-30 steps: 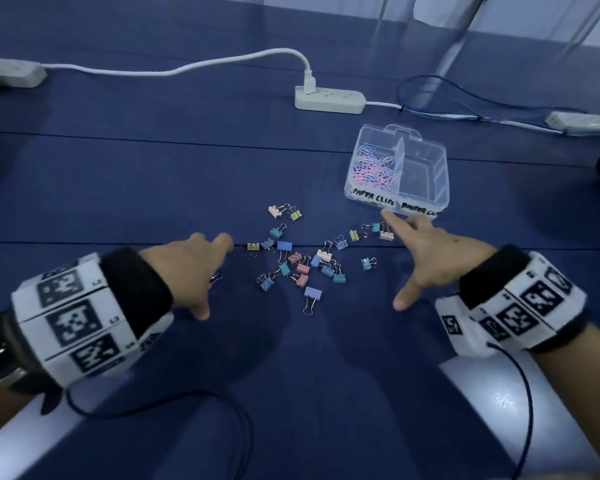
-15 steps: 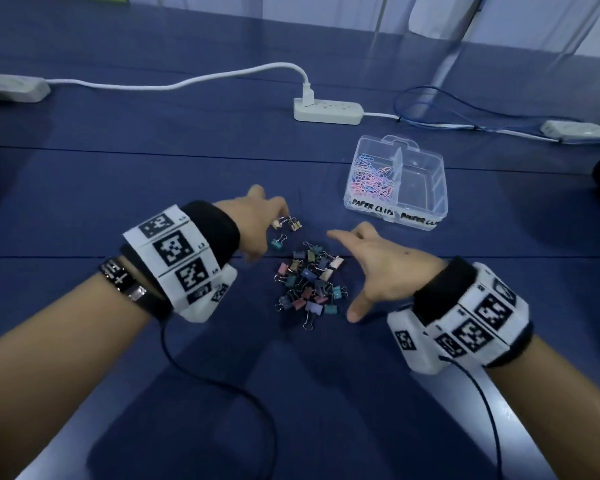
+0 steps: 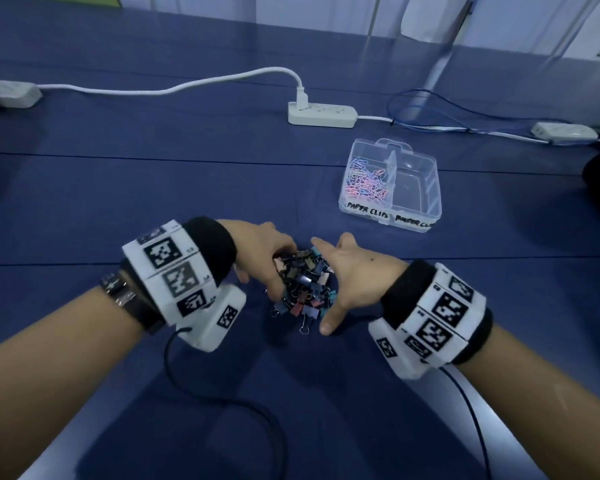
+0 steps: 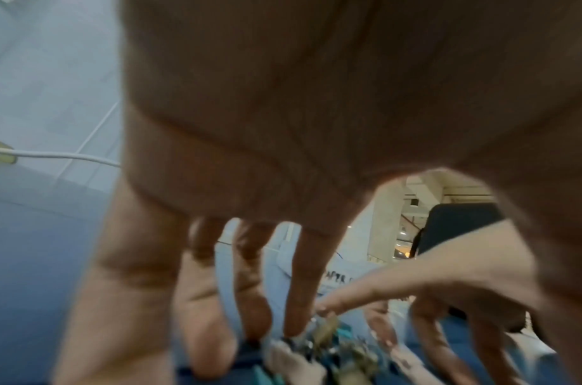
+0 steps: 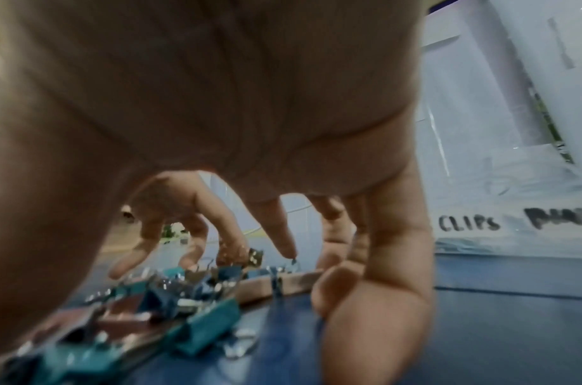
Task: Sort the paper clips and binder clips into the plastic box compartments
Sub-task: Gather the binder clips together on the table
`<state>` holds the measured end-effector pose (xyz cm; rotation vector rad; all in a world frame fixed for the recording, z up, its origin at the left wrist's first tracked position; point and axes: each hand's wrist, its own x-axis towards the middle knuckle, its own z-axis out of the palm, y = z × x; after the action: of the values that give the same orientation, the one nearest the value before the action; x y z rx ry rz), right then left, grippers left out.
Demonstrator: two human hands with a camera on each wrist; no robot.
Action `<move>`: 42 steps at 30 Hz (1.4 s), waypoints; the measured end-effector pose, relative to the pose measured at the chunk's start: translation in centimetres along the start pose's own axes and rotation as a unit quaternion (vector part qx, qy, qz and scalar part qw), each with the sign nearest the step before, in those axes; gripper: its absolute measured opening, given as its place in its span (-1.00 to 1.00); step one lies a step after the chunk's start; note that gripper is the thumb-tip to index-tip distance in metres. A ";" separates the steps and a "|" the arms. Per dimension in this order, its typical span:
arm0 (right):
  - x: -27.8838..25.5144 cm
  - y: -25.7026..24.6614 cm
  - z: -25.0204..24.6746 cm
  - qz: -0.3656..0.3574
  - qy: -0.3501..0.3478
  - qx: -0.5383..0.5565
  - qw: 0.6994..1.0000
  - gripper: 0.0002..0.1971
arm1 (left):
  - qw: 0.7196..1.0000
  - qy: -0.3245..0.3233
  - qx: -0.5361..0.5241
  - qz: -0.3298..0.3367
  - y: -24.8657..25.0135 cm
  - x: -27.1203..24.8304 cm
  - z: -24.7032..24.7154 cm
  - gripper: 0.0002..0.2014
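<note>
Pastel binder clips [image 3: 303,287] lie bunched in one heap on the blue table [image 3: 153,188], cupped between both hands. The left hand [image 3: 262,252] stands on the heap's left side, fingers bent downward with their tips among the clips; the left wrist view shows those fingers [image 4: 303,284] spread apart and reaching down to the pile, but blur hides whether any clip is pinched. The right hand [image 3: 352,271] stands edge-on against the heap's right side, fingers straight and close together, thumb stretched toward the person, holding nothing. Beyond the hands, to the right, sits the clear plastic box [image 3: 392,183]: its left compartment holds the paper clips [image 3: 364,180], its right one looks bare. Handwritten labels on its front wall are partly cut off in the right wrist view. White power strips [image 3: 321,114] and cables lie farther back.
</note>
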<state>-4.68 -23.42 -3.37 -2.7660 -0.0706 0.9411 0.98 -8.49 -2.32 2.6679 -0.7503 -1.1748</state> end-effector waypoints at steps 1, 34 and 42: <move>0.2 -0.3 0.1 -0.002 0.003 -0.013 1.000 0.29 | 1.000 0.005 0.019 -0.009 0.1 -0.4 0.5 -0.19; 1.4 1.6 0.7 -0.083 0.105 0.292 0.947 -0.78 | 0.976 0.157 -0.151 -0.003 1.3 1.0 1.8 -0.92; 1.5 3.9 0.5 -0.090 0.084 0.371 0.920 -0.72 | 0.973 0.118 -0.200 0.006 0.8 1.1 0.9 -0.84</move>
<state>-3.91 -26.95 -5.56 -2.0737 0.0516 0.5236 0.71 -9.66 -3.41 2.3998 -0.4364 -0.8710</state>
